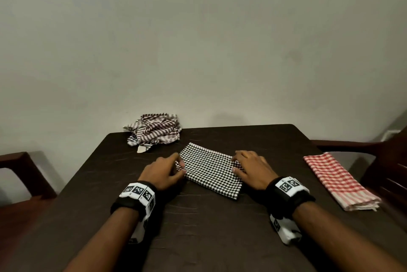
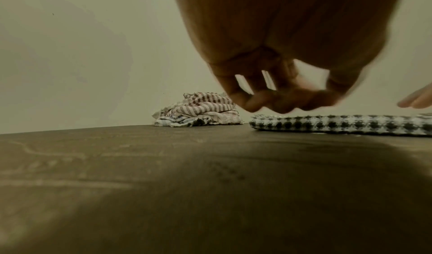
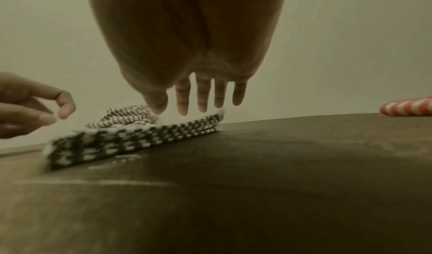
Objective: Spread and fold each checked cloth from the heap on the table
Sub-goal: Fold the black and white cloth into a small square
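A black-and-white checked cloth (image 1: 211,170) (image 2: 339,124) (image 3: 131,139) lies folded into a thick rectangle mid-table. My left hand (image 1: 163,172) (image 2: 280,99) hovers at its left end, fingers loosely curled; in the right wrist view the left hand (image 3: 35,110) has thumb and forefinger apart with nothing between them. My right hand (image 1: 251,168) (image 3: 205,95) is at the cloth's right end, fingers straight, tips at or just above the fabric. The heap (image 1: 154,130) (image 2: 198,112) (image 3: 126,117) of crumpled brown-striped and blue checked cloths sits at the far edge.
A folded red-and-white checked cloth (image 1: 337,181) (image 3: 406,108) lies on the table's right side. The dark brown table (image 1: 198,227) stands against a plain wall. A dark chair (image 1: 19,174) stands at the left, another chair (image 1: 378,161) at the right.
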